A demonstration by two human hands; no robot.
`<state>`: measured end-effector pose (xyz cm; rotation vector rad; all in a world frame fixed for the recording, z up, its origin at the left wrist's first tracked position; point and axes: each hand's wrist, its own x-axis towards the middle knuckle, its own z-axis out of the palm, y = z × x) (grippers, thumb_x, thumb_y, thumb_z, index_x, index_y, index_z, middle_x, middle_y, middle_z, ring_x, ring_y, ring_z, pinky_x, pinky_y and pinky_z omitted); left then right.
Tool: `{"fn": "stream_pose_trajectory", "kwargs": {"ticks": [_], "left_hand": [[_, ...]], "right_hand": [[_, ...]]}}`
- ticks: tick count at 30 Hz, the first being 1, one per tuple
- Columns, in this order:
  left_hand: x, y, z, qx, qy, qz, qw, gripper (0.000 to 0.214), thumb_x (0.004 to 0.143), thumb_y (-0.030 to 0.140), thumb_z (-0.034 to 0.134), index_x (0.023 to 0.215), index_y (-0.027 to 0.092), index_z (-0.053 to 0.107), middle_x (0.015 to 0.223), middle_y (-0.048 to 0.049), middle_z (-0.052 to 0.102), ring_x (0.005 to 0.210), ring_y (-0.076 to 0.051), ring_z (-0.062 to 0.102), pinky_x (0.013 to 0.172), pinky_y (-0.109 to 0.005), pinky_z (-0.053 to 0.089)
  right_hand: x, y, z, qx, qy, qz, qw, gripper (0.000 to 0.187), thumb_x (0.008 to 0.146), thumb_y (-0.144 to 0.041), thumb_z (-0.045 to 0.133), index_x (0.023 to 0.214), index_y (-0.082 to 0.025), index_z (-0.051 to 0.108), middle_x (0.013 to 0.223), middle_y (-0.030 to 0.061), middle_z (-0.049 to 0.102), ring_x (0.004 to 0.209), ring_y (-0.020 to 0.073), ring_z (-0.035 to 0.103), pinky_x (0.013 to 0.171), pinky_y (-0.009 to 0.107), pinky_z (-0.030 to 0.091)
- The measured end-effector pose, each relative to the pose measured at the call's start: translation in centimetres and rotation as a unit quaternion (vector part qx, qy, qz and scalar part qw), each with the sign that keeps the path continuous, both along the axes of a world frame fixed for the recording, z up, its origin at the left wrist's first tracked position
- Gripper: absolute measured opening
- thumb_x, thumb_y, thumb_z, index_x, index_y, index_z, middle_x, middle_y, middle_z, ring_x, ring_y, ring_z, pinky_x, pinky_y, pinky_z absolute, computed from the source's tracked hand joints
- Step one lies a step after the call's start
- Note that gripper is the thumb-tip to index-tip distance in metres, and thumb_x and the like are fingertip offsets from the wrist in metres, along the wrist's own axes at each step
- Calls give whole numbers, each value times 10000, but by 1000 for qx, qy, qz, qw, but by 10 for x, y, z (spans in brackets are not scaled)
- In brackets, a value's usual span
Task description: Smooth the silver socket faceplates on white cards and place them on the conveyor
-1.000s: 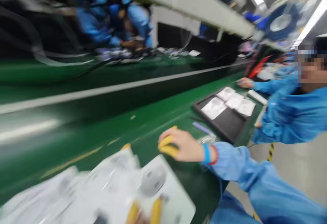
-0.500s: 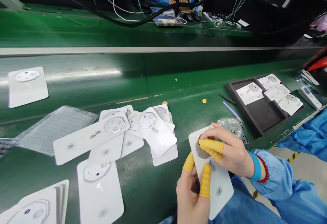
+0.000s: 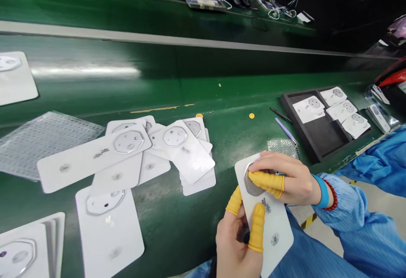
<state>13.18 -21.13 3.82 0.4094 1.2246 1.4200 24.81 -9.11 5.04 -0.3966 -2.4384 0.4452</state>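
Observation:
My left hand [image 3: 242,231] grips a white rounded panel [image 3: 275,227] by its left edge, with a yellow finger cot on the thumb in front and another on a fingertip at the side. The panel is tilted and has a raised octagonal ring near its top and dark printed marks below. Over that octagon lies my right hand [image 3: 285,178], its fingers bent and a yellow-cotted digit pressed on the octagon area. Whether something small is pinched there is hidden. Just beyond the right hand lies a piece of clear dotted sheet [image 3: 283,146].
Similar white panels [image 3: 188,151] lie overlapping to the left, beside a clear bubbled sheet [image 3: 47,143]. A black tray [image 3: 330,138] holding panels stands at right, with purple tweezers [image 3: 286,131] next to it. A co-worker's blue sleeve [image 3: 377,164] is at the right edge.
The view has tilted down and swung slightly right, so the table things sit higher and further left. My hands keep hold of the panel; the right fingers have shifted slightly over the octagon.

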Motion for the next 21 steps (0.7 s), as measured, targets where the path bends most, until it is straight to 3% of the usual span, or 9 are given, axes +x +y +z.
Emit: {"fn": "stream_pose_trajectory", "kwargs": {"ticks": [7, 13, 16, 21], "left_hand": [[-2, -6, 2, -47, 9, 6, 999, 529, 774, 385, 735, 1263, 220, 616, 838, -43, 775, 757, -218, 727, 513, -206, 548], [-7, -4, 0, -28, -22, 4, 999, 624, 610, 315, 870, 1198, 250, 674, 916, -38, 785, 868, -252, 731, 534, -187, 561], [-7, -2, -1, -6, -14, 8, 1000, 608, 615, 312, 868, 1192, 260, 682, 961, -40, 782, 921, -259, 722, 577, -186, 569], [-4, -3, -7, -7, -4, 1, 1000, 615, 681, 340, 824, 1258, 249, 632, 1068, -59, 761, 922, -249, 724, 680, -221, 585]], "right_hand": [[2, -2, 5, 4, -31, 21, 999, 252, 959, -216, 431, 1076, -85, 612, 1077, 161, 656, 1025, 209, 628, 899, 427, 568], [7, -5, 3, 122, -49, 37, 991, 316, 966, -237, 437, 1024, 0, 638, 1070, 203, 671, 1086, 254, 618, 924, 409, 566], [8, -8, 2, 165, -82, 19, 983, 349, 980, -230, 395, 1085, 10, 625, 1113, 205, 666, 1138, 272, 598, 940, 429, 557], [10, -11, 1, 172, -106, -8, 979, 369, 993, -252, 371, 1112, -4, 618, 1139, 206, 660, 1165, 282, 583, 933, 447, 556]]}}
